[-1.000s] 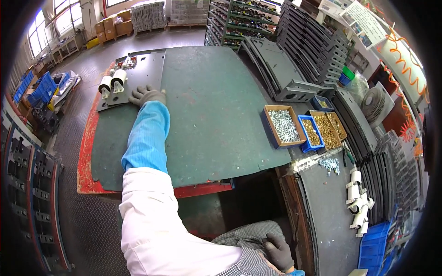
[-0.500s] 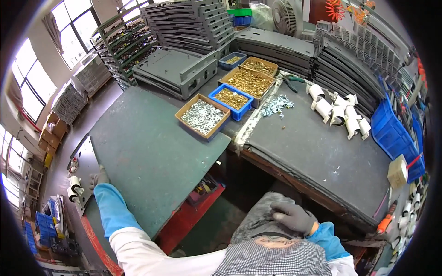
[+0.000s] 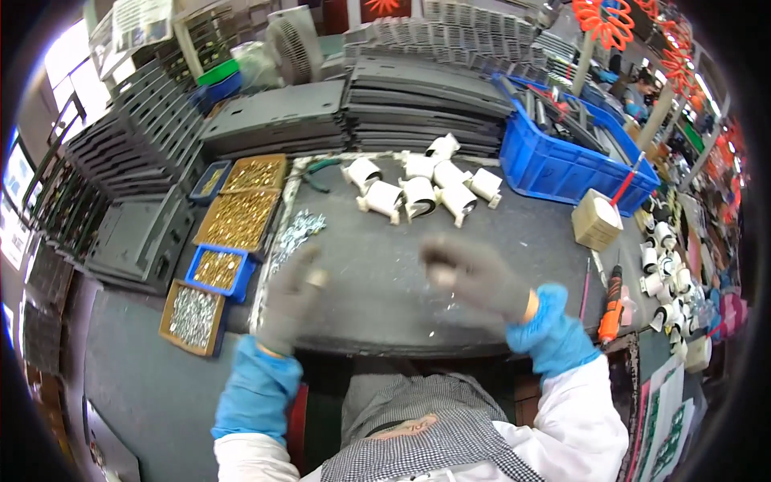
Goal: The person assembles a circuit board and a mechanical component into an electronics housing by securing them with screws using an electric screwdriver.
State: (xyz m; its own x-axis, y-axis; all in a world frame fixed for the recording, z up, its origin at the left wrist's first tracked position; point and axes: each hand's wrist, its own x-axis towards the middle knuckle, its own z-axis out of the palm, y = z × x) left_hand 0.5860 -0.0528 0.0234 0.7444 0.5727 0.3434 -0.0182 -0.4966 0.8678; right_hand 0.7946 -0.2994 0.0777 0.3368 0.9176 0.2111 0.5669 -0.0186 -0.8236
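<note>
My left hand, in a grey glove and smeared by motion, hovers over the left part of the dark worktable, just beside a small heap of silvery metal pieces. Over the middle of the table is my right hand, also gloved and blurred. Neither hand shows its fingers clearly, and I make out nothing in them. Beyond both hands lies a group of white cylindrical parts with dark open ends. Pliers with green handles rest left of that group.
At left stand boxes of brass-coloured pieces and a box of silver washers. Stacked grey panels line the back. At right are a blue crate, a pale block-shaped container and an orange-handled tool.
My view has swung right. My left hand has left the metal panel at the far left and come over the worktable. My right hand has risen from my lap to above the table.
</note>
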